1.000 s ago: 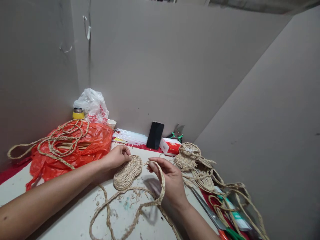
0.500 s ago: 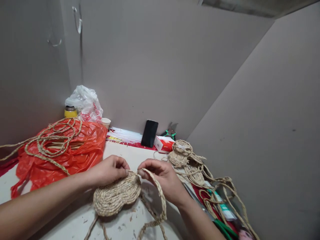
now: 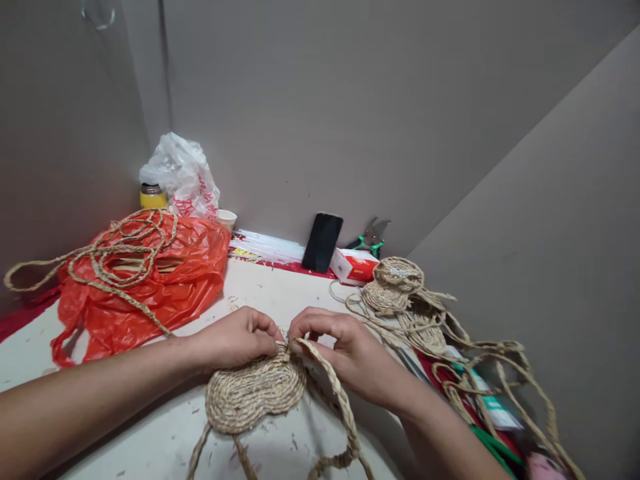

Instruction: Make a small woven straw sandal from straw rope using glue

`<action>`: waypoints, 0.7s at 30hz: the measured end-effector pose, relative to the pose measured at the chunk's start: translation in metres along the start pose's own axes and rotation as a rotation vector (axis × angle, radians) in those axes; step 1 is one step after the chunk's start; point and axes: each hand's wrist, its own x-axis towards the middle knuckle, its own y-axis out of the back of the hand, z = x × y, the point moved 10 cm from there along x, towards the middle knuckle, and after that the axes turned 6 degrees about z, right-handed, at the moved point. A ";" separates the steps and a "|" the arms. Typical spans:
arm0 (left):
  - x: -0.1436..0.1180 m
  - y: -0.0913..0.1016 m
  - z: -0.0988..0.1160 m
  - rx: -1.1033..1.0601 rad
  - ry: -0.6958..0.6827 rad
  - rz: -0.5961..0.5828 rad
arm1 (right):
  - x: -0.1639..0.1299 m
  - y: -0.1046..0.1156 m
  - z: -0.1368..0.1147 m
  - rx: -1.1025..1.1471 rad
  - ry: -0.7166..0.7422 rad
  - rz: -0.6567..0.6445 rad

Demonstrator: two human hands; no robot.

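Note:
A woven straw piece [image 3: 255, 390], coiled from braided cord and pinched in at its waist, is held over the white tabletop. My left hand [image 3: 243, 340] grips its upper edge between thumb and fingers. Close beside it, my right hand [image 3: 345, 347] pinches a braided straw cord [image 3: 337, 387] where it meets the piece's upper right edge. From there the cord loops down towards the front. Loose strands [image 3: 200, 450] hang below the piece. The fingertips of both hands almost touch, and the exact spot between them is partly hidden.
At left, a braided cord coil [image 3: 120, 253] lies on a red plastic bag [image 3: 195, 287]. Behind stand a yellow jar [image 3: 153, 197], a clear bag [image 3: 183, 167] and a paper cup [image 3: 227, 219]. A phone [image 3: 323, 242], red-white box [image 3: 357, 267], pruning shears [image 3: 373, 237] and woven pieces [image 3: 395, 283] sit at the back right.
The view has tilted down and shifted, so the background sits higher and further left things appear more to the right. Both hands keep their hold, with fingertips slightly closer together.

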 end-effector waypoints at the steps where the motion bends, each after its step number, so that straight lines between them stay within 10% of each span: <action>1: 0.000 0.000 0.000 -0.002 0.000 -0.001 | 0.000 -0.003 0.001 -0.010 0.005 -0.006; 21: 0.000 -0.014 -0.005 -0.141 -0.002 -0.073 | 0.000 -0.008 0.012 0.036 0.001 0.017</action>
